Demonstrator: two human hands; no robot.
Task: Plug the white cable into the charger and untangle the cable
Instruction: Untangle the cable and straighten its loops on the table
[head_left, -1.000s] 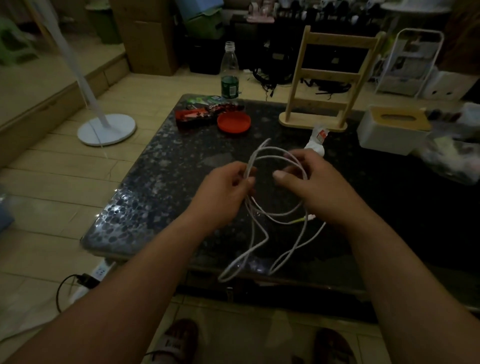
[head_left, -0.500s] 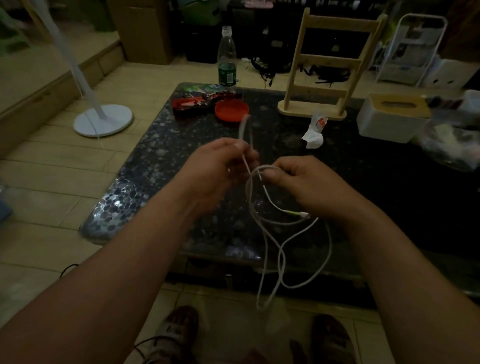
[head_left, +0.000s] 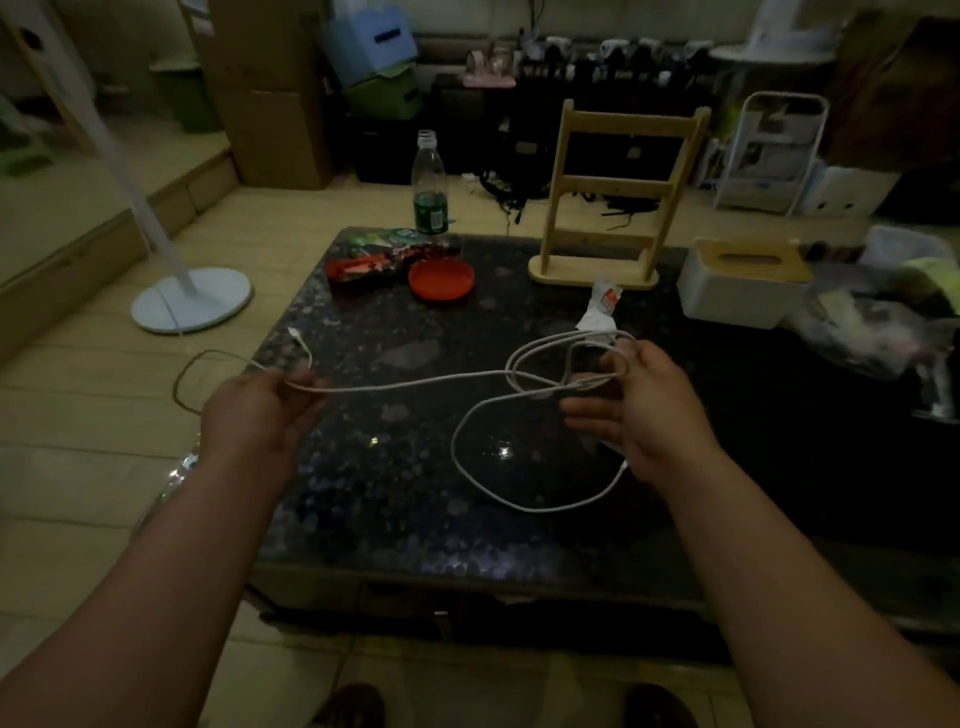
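The white cable (head_left: 415, 383) stretches above the dark speckled table (head_left: 395, 519) between my two hands. My left hand (head_left: 254, 415) grips it near one end, and that end curls up to a small plug (head_left: 295, 334). My right hand (head_left: 631, 410) holds the coiled part, where two or three loops cross at about (head_left: 519, 379). A larger loop of the cable (head_left: 467, 467) hangs down onto the tabletop. No charger can be made out in this dim view.
On the table stand an orange dish (head_left: 441, 279), a red wrapper (head_left: 363, 267), a plastic bottle (head_left: 430, 189), a wooden rack (head_left: 602, 208), a crumpled white packet (head_left: 597, 312), a tissue box (head_left: 743, 283) and plastic bags (head_left: 878, 322). A fan base (head_left: 191, 299) stands on the floor at left.
My hands have moved apart, the left going left and the right going right. The cable is pulled out into a long strand between them, with fewer loops than before.
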